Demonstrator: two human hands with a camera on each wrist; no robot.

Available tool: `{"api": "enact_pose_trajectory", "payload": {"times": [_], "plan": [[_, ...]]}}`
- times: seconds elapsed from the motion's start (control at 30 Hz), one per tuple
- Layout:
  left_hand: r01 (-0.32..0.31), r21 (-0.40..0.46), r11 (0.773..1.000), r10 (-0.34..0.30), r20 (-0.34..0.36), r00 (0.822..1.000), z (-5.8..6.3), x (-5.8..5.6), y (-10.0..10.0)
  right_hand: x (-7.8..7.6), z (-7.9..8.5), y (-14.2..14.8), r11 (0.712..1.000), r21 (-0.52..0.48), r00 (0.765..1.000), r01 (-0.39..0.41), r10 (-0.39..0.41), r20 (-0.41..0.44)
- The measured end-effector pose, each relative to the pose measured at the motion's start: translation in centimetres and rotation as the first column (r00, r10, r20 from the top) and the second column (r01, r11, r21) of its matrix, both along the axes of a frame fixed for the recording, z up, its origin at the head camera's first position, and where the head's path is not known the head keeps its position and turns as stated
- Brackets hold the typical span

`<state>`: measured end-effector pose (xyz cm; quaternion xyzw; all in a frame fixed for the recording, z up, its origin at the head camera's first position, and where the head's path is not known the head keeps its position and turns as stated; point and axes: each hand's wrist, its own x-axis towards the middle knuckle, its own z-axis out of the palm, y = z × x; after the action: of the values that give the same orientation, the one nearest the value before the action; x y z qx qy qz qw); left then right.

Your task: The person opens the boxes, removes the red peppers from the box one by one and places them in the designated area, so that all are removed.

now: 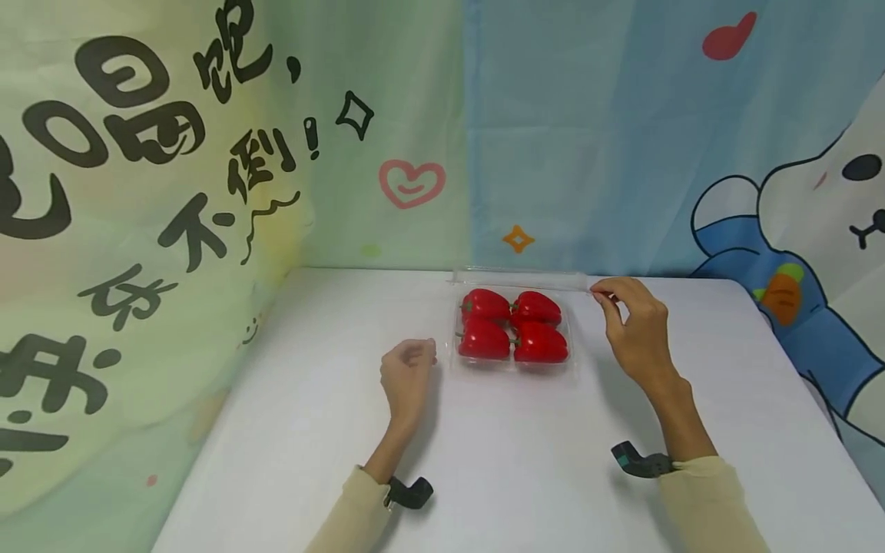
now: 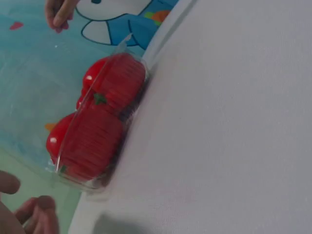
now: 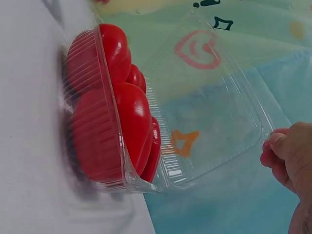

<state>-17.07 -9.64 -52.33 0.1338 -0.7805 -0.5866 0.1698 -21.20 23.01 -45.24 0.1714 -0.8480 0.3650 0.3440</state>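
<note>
A clear plastic clamshell box (image 1: pixel 570 326) stands on the white table with its lid (image 3: pixel 219 117) raised at the back. Several glossy red bell peppers (image 1: pixel 541 342) with green stems sit inside in two rows. My right hand (image 1: pixel 636 326) pinches a corner of the lid between thumb and fingertips, as the right wrist view shows. Beside the box's left front, my left hand (image 1: pixel 404 378) hovers with loosely bent fingers. In the left wrist view, its thumb and fingers (image 2: pixel 46 204) are apart, with nothing between them.
The white table (image 1: pixel 512 461) extends around the box and toward me. Behind it hangs a printed curtain (image 1: pixel 387 92) with dark lettering, a heart and a cartoon rabbit. Each wrist wears a dark camera mount (image 1: pixel 643 462).
</note>
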Motion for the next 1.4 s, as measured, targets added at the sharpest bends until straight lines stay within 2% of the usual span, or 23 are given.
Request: {"api": "enact_pose_trajectory", "payload": {"times": [0.1,0.2,0.37,0.47,0.77,1.0,1.1,1.27,1.4], "plan": [[0.089,0.015,0.996,-0.090,0.111,0.990,-0.6,-0.5,0.4,-0.1,-0.1,0.3,1.000,-0.003,1.000,0.008,-0.008,-0.006],[0.117,0.030,0.993,-0.120,0.155,0.981,-0.8,-0.8,0.8,-0.3,-0.2,0.3,1.000,-0.002,1.000,0.007,-0.007,-0.011],[0.106,0.044,0.993,-0.112,0.153,0.982,-0.9,-1.0,1.1,-0.5,-0.2,0.2,1.000,-0.014,1.000,-0.003,0.003,-0.014],[0.121,0.067,0.990,-0.130,0.160,0.979,-0.9,-1.2,1.0,-0.5,-0.1,0.1,1.000,-0.027,1.000,-0.007,0.006,-0.011],[0.225,0.183,0.957,-0.252,0.137,0.958,-1.2,-1.6,0.0,-0.5,0.1,0.0,0.999,-0.039,1.000,0.001,-0.001,0.001],[0.259,0.182,0.949,-0.284,0.124,0.951,-1.2,-1.2,-0.9,-0.5,0.4,-0.2,0.999,-0.041,1.000,0.003,-0.003,0.011],[0.281,0.206,0.937,-0.312,0.140,0.940,-1.2,-0.8,-1.4,-0.4,0.6,-0.4,0.998,-0.070,0.999,0.000,0.003,0.038],[0.295,0.297,0.908,-0.360,0.194,0.912,-1.4,0.0,-2.4,-0.6,1.3,-0.6,0.990,-0.142,0.997,-0.002,0.012,0.073],[0.299,0.318,0.900,-0.379,0.228,0.897,-1.5,0.6,-2.8,-1.3,2.1,-0.5,0.983,-0.178,0.995,-0.037,0.052,0.081]]}}
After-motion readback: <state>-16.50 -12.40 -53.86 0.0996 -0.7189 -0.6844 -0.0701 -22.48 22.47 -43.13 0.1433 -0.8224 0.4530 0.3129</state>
